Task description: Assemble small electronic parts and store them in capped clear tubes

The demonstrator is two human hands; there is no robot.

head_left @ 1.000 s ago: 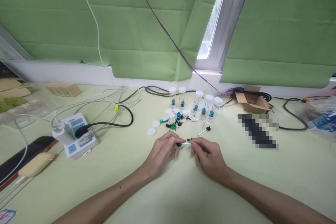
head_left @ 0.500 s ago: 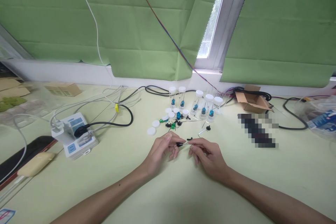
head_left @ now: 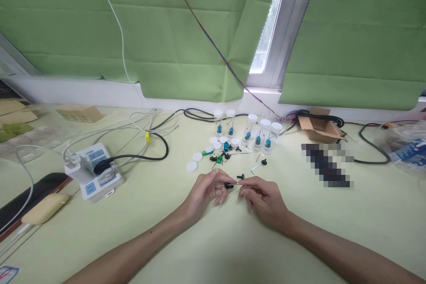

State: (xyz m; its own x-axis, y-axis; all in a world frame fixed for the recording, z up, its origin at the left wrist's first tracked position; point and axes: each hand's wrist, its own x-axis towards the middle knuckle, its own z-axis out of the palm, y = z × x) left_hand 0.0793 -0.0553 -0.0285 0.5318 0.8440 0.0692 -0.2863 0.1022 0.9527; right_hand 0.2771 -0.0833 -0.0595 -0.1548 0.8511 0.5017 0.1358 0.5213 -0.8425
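1 head view, forward and down

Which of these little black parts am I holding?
The frontmost black part, in the fingertips of your left hand; the others lie loose on the table.

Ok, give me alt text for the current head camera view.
The left hand holds a small black part; the right hand pinches a thin metal rod running toward it. Beyond, white-capped clear tubes with blue pieces inside stand on a pale green table.
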